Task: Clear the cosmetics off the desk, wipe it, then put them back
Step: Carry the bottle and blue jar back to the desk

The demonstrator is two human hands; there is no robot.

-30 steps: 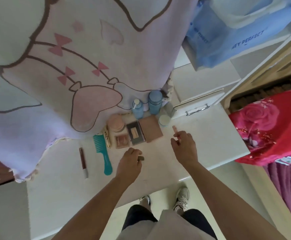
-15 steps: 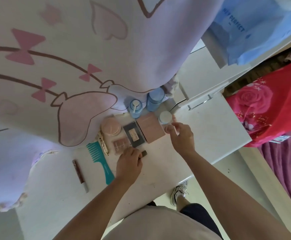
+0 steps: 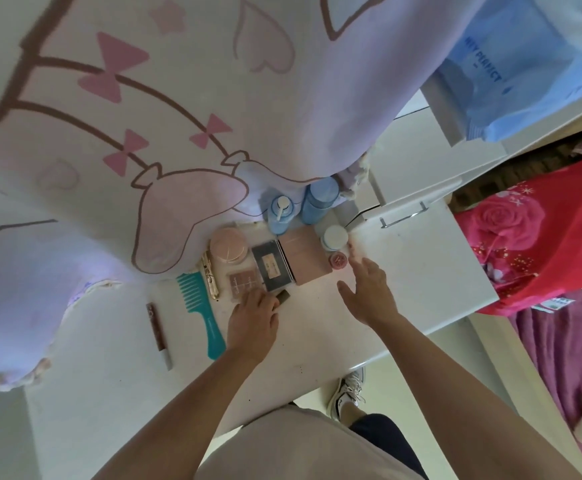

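Cosmetics lie along the back of the white desk [image 3: 317, 337]: two blue bottles [image 3: 312, 202], a white jar [image 3: 335, 236], a small pink pot [image 3: 338, 260], a pink palette [image 3: 306, 259], a dark palette [image 3: 271, 268], a small eyeshadow palette [image 3: 242, 281], a round pink compact [image 3: 228, 249], a gold tube [image 3: 210, 275], a teal comb [image 3: 201, 311] and a brown lip gloss [image 3: 157, 329]. My left hand [image 3: 253, 322] holds a small dark item [image 3: 284, 296] just in front of the dark palette. My right hand [image 3: 369, 292] hovers with spread fingers right of the pink pot.
A lilac cartoon-print cloth [image 3: 178, 116] hangs over the desk's back and left. A white drawer with a metal handle [image 3: 402, 214] stands right of the bottles. A blue bag [image 3: 525, 64] sits top right, a red floral cloth [image 3: 542, 237] beyond the desk's right edge.
My right hand has drawn back from the white jar, and a small pink pot now sits beside the pink palette. My left hand moved slightly toward the palettes with the dark item.
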